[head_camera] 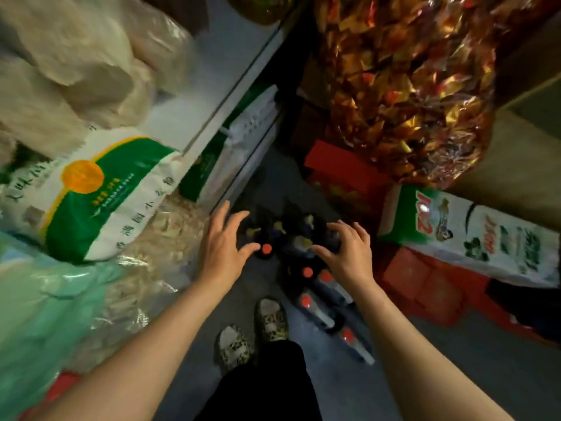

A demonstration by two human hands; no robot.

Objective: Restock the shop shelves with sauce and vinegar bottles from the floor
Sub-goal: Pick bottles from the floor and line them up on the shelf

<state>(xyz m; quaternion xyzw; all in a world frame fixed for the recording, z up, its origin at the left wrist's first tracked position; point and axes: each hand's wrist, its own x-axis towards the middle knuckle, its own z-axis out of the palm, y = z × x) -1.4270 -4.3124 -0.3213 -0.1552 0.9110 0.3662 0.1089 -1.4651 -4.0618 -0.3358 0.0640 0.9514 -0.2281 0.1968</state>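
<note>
Head view: I hold my left hand [223,247] and right hand [349,253], fingers spread and empty, over dark red-capped glass bottles [266,249] clustered on the grey floor [425,360] at twelve o'clock from my feet, ready to grasp two at once.

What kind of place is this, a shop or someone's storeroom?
Most likely a small grocery shop's crowded aisle. Printed grain sacks lie on a low shelf, a big bag of foil-wrapped sweets hangs at the right, and red-capped bottles crowd the floor below the person's reaching hands.
</note>
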